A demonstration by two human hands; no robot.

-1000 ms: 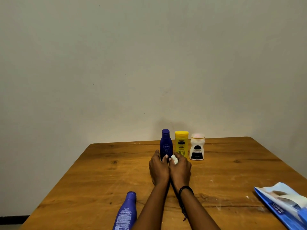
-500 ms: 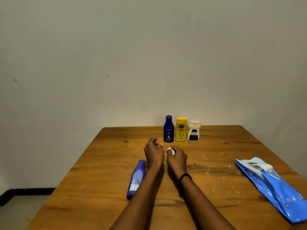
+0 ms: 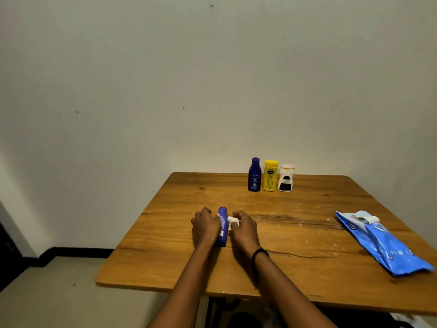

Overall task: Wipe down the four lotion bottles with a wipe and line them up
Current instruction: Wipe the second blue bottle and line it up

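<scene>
Both hands moved back to the lying blue bottle (image 3: pixel 222 235); left hand (image 3: pixel 205 226) grasps it, right hand (image 3: pixel 244 231) pinches a wipe (image 3: pixel 232 220).

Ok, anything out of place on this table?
One blue bottle lies on its side, gripped by the left hand, apart from the three upright bottles at the far edge. The wipe pack has its flap open.
</scene>
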